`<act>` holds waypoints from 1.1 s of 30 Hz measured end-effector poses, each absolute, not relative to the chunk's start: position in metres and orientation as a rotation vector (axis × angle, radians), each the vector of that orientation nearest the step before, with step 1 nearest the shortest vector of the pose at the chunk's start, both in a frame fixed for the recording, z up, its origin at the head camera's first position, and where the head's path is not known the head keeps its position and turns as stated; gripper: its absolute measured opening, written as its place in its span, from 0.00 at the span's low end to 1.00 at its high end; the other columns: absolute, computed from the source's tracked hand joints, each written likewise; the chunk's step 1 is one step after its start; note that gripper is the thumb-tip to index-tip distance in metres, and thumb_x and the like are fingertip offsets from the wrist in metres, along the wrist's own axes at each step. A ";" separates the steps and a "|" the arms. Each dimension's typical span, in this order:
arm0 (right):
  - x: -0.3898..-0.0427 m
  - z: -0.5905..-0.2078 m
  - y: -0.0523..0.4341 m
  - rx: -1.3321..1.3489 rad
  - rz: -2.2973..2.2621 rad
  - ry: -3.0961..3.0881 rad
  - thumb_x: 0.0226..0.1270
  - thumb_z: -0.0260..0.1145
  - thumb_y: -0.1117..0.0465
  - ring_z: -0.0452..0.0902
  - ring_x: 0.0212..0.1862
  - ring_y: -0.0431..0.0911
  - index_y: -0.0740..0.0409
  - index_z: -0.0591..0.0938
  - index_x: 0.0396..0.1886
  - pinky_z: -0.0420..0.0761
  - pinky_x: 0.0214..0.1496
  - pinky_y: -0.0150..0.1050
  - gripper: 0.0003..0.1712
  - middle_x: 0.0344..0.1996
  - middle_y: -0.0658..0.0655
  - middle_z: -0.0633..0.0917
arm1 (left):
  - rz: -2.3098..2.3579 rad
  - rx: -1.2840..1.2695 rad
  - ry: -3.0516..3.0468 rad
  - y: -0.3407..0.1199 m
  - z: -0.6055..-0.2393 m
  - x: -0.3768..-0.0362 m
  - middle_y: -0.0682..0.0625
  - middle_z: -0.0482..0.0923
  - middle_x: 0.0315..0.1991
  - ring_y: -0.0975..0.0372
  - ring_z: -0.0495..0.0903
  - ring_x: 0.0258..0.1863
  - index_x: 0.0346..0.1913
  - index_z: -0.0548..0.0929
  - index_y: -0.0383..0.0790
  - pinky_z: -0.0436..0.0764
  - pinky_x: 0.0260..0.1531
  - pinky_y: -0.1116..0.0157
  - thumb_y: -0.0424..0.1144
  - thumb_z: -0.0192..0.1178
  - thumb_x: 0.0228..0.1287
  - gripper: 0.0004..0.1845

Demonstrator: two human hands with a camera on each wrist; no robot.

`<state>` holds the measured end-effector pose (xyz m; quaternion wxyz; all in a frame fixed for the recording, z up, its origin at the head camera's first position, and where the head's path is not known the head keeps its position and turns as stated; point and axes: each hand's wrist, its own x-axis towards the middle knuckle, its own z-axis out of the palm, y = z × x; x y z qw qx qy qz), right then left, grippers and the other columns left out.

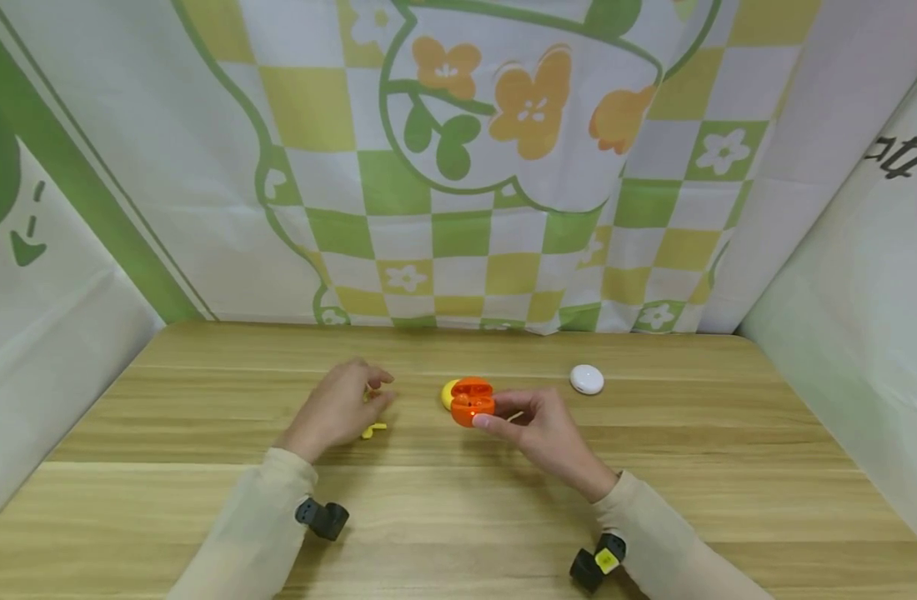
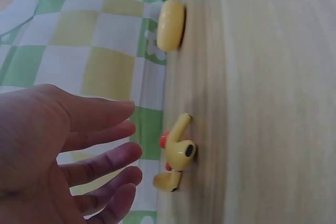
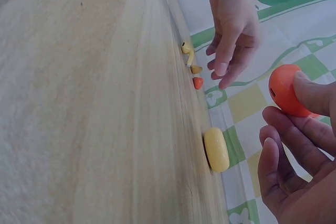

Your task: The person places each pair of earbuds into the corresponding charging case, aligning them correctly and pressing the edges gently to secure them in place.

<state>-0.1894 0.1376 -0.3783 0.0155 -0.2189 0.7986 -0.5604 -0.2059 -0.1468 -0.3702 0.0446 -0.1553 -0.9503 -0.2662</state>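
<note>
An orange earbud case, its lid flipped up, is pinched between the thumb and fingers of my right hand above the table. My left hand hovers over the table to the left, fingers loosely bent and holding nothing. Just below its fingers lie yellow earbuds, with an orange earbud close beside them. Behind the orange case, partly covered by it in the head view, sits a yellow case that is closed.
A white case rests on the wooden table to the right, beyond my right hand. Patterned cloth hangs along the table's back edge, and pale cloth walls stand at both sides.
</note>
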 end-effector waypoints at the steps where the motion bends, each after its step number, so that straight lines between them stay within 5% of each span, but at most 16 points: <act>1: -0.189 -0.378 0.138 -0.683 -1.744 2.483 0.64 0.75 0.62 0.84 0.32 0.47 0.62 0.90 0.43 0.83 0.33 0.35 0.11 0.38 0.56 0.90 | -0.795 -0.478 -2.904 -0.147 -0.372 -0.207 0.40 0.82 0.45 0.49 0.80 0.44 0.54 0.86 0.30 0.80 0.43 0.51 0.35 0.66 0.69 0.15; 17: -0.190 -0.377 0.137 -0.701 -1.714 2.476 0.64 0.75 0.61 0.85 0.33 0.51 0.62 0.90 0.44 0.85 0.34 0.37 0.11 0.38 0.56 0.90 | -0.618 -0.447 -2.897 -0.145 -0.383 -0.207 0.45 0.84 0.38 0.53 0.75 0.36 0.45 0.90 0.34 0.70 0.41 0.56 0.34 0.70 0.63 0.10; 25: -0.190 -0.378 0.138 -0.684 -1.713 2.462 0.64 0.76 0.60 0.84 0.34 0.59 0.62 0.90 0.44 0.85 0.34 0.43 0.12 0.38 0.56 0.90 | -0.640 -0.424 -2.865 -0.144 -0.387 -0.209 0.51 0.86 0.30 0.55 0.78 0.33 0.35 0.89 0.40 0.71 0.44 0.54 0.29 0.71 0.57 0.05; 33: -0.189 -0.378 0.138 -0.683 -1.722 2.459 0.64 0.76 0.60 0.84 0.33 0.57 0.62 0.90 0.44 0.83 0.33 0.36 0.12 0.38 0.56 0.90 | -0.681 -0.434 -2.866 -0.143 -0.384 -0.207 0.50 0.84 0.31 0.53 0.76 0.35 0.36 0.89 0.39 0.75 0.40 0.54 0.30 0.71 0.61 0.03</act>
